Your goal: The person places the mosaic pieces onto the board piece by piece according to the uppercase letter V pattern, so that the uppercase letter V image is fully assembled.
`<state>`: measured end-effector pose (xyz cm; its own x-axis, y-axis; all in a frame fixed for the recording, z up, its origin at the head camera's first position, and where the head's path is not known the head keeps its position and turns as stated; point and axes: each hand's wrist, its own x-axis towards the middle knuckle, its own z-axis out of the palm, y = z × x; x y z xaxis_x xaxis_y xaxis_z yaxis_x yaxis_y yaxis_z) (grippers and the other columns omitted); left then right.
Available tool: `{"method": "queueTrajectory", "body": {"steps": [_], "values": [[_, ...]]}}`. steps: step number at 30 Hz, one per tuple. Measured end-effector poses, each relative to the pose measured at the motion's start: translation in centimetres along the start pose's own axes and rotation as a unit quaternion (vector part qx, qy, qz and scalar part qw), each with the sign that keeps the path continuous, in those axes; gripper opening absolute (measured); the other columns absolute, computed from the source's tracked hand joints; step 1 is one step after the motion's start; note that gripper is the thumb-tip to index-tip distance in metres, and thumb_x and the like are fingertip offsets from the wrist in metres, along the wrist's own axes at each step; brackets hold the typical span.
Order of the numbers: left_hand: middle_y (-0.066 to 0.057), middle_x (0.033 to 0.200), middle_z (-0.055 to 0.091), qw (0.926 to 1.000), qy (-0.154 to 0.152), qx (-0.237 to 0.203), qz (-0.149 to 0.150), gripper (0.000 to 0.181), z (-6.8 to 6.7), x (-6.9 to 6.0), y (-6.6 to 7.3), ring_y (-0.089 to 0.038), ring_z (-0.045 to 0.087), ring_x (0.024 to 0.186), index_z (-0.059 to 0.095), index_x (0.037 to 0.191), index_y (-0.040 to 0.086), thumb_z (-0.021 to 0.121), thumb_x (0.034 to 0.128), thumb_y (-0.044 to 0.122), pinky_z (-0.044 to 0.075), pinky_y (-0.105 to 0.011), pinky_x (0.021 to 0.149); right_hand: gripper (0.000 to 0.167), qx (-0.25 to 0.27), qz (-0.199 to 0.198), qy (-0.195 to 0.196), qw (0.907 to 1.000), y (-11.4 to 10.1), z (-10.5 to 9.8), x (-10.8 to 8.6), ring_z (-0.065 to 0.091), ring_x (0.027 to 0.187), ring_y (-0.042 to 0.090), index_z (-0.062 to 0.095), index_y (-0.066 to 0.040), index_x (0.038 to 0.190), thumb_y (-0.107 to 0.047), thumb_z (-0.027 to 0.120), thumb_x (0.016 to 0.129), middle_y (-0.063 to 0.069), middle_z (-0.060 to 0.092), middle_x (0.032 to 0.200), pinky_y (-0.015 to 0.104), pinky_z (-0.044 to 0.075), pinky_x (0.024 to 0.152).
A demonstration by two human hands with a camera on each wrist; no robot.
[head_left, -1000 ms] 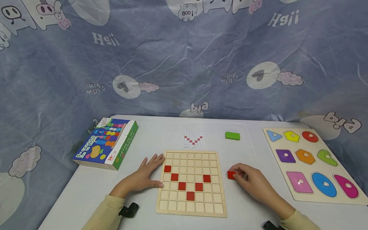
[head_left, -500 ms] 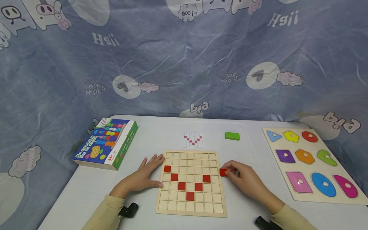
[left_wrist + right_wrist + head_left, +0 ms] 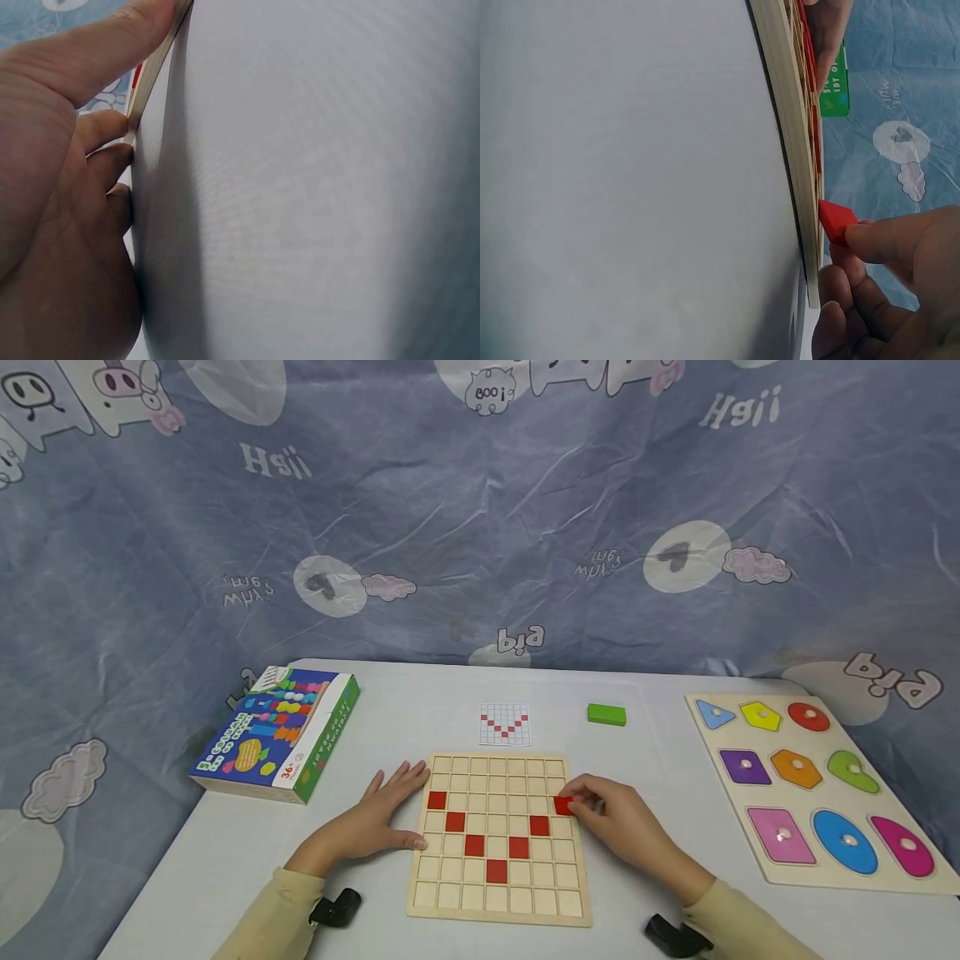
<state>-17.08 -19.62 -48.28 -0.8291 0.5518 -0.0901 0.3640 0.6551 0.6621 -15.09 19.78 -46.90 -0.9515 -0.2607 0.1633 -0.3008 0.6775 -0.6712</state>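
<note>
A wooden grid board lies on the white table, with several red square tiles set in its cells in a V-like line. At its right side, my right hand pinches another red tile between thumb and fingers, over the rightmost column. Seen from the right wrist, that tile is tilted, its lower edge at the board's surface. My left hand rests with spread fingers against the board's left edge; in the left wrist view its thumb touches the board's side.
Behind the board lies a small card printed with a red V on a grid. A green block sits to its right. A blue and green box stands at left, and a knobbed shape puzzle lies at right.
My right hand has moved left with the red tile, from the table beside the board to above its right column. The left hand has stayed in place.
</note>
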Motion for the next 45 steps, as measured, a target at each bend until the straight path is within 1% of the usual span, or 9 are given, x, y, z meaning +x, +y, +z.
{"method": "queueTrajectory", "body": {"steps": [6,11,16,20,24,29,32,38,45], "values": [[-0.010,0.169,0.017,1.0000,-0.001,0.001,-0.001,0.105,0.02,-0.02,0.03,-0.034,0.003,0.157,0.026,0.162,0.010,0.082,0.0813,0.047,-0.008,-0.056,0.124,0.018,0.003,0.000,-0.006,1.0000,-0.39,0.31,0.30,0.057,0.075,0.006,0.073,-0.020,0.098,-0.005,0.077,0.090,-0.013,0.063,0.082,0.022,0.050,0.065],[-0.010,0.169,0.017,1.0000,0.000,0.002,-0.001,0.105,0.06,-0.02,0.10,-0.034,0.003,0.157,0.026,0.162,0.010,0.082,0.0812,0.047,-0.008,-0.056,0.124,0.020,0.006,0.008,-0.017,0.9998,-0.49,0.31,0.47,0.056,0.076,0.007,0.072,-0.020,0.098,-0.003,0.077,0.089,-0.011,0.062,0.082,0.022,0.049,0.065],[-0.009,0.170,0.017,1.0000,0.000,0.001,-0.003,0.105,0.09,0.00,0.12,-0.033,0.003,0.157,0.026,0.162,0.011,0.082,0.0811,0.047,-0.008,-0.056,0.124,0.025,-0.004,0.005,-0.019,0.9998,-0.45,0.34,0.50,0.055,0.077,0.011,0.070,-0.019,0.099,-0.001,0.079,0.085,-0.009,0.059,0.085,0.023,0.047,0.065],[-0.008,0.170,0.016,1.0000,-0.001,0.006,-0.004,0.105,0.18,0.05,0.07,-0.033,0.003,0.157,0.026,0.162,0.012,0.082,0.0814,0.048,-0.009,-0.056,0.124,0.024,-0.015,0.004,-0.019,0.9997,-0.48,0.36,0.49,0.055,0.078,0.013,0.071,-0.017,0.100,-0.001,0.079,0.084,-0.006,0.059,0.087,0.023,0.046,0.064],[-0.008,0.170,0.016,0.9999,-0.001,0.010,-0.006,0.105,0.17,0.10,0.13,-0.032,0.003,0.157,0.026,0.162,0.012,0.082,0.0814,0.048,-0.008,-0.056,0.124,0.024,-0.025,0.002,-0.020,0.9995,-0.52,0.37,0.50,0.055,0.078,0.012,0.072,-0.017,0.101,-0.002,0.080,0.084,-0.007,0.059,0.090,0.023,0.045,0.063],[-0.008,0.170,0.017,1.0000,-0.003,0.001,-0.009,0.105,0.06,0.09,0.44,-0.033,0.002,0.157,0.026,0.162,0.011,0.083,0.0813,0.046,-0.009,-0.056,0.123,0.028,-0.034,-0.017,-0.019,0.9991,-0.49,0.33,0.42,0.055,0.076,0.009,0.073,-0.019,0.105,-0.003,0.081,0.084,-0.008,0.061,0.093,0.023,0.046,0.064],[-0.009,0.169,0.017,1.0000,-0.003,-0.001,-0.009,0.105,0.02,0.07,0.55,-0.034,0.003,0.157,0.027,0.162,0.010,0.083,0.0813,0.045,-0.009,-0.057,0.123,0.027,-0.034,-0.024,-0.021,0.9989,-0.46,0.30,0.39,0.054,0.077,0.008,0.074,-0.020,0.105,-0.004,0.081,0.084,-0.008,0.061,0.094,0.023,0.046,0.065],[-0.009,0.169,0.017,1.0000,-0.002,0.000,-0.006,0.105,0.01,0.10,0.44,-0.034,0.003,0.157,0.027,0.162,0.010,0.083,0.0811,0.046,-0.008,-0.057,0.123,0.022,-0.039,-0.018,-0.024,0.9988,-0.45,0.31,0.43,0.054,0.079,0.008,0.075,-0.020,0.102,-0.006,0.080,0.086,-0.009,0.060,0.096,0.023,0.046,0.066],[-0.009,0.169,0.017,1.0000,-0.003,0.001,-0.006,0.105,0.12,0.15,0.07,-0.033,0.003,0.157,0.026,0.162,0.011,0.082,0.0809,0.047,-0.008,-0.056,0.124,0.023,-0.042,-0.010,-0.026,0.9987,-0.46,0.48,0.52,0.053,0.079,0.008,0.075,-0.020,0.103,-0.005,0.080,0.086,-0.008,0.059,0.094,0.023,0.045,0.066]]}}
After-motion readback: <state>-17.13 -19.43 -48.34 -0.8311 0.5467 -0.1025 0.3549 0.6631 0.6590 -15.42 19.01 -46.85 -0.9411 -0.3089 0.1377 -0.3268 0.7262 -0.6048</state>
